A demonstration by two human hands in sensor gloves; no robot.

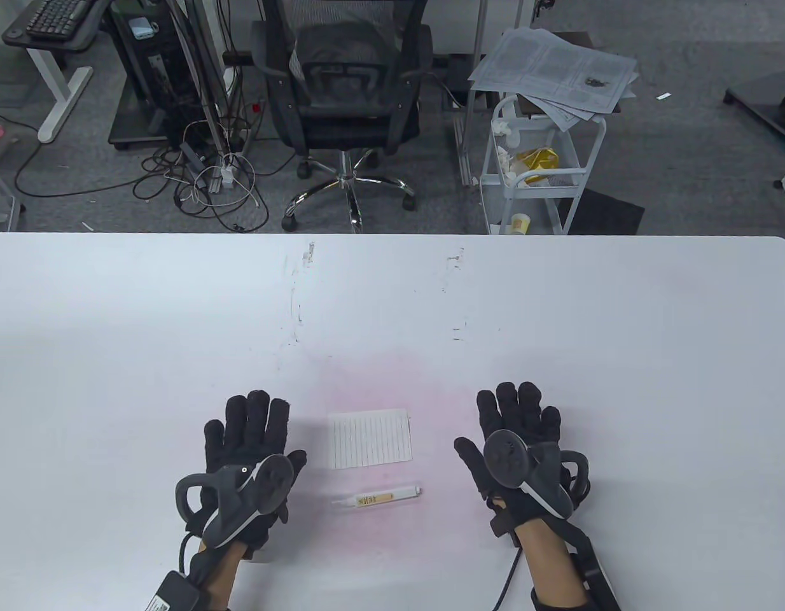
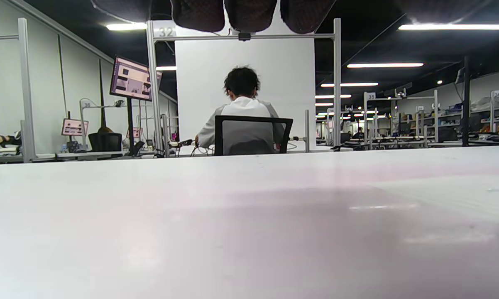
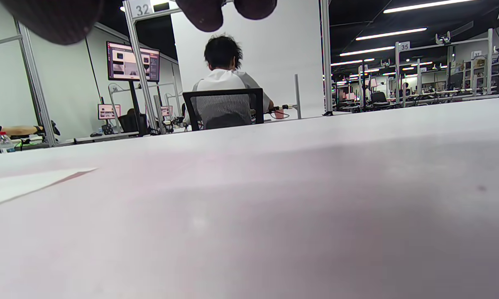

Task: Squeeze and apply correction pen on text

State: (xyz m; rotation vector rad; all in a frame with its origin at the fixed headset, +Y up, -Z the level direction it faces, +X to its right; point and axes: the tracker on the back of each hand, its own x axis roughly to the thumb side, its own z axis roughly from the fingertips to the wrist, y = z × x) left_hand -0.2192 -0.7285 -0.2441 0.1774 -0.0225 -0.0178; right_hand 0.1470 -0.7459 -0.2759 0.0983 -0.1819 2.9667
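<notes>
Correction pen is lying on the table between the hands, long axis running left–right, just below the lined paper; left hand and right hand are resting flat, fingers spread, holding nothing, about equally near

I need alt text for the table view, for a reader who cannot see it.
Two gloved hands, left hand and right hand, lie flat and open on a white table. Between them lie a lined paper slip and, nearer the person, a correction pen.
</notes>
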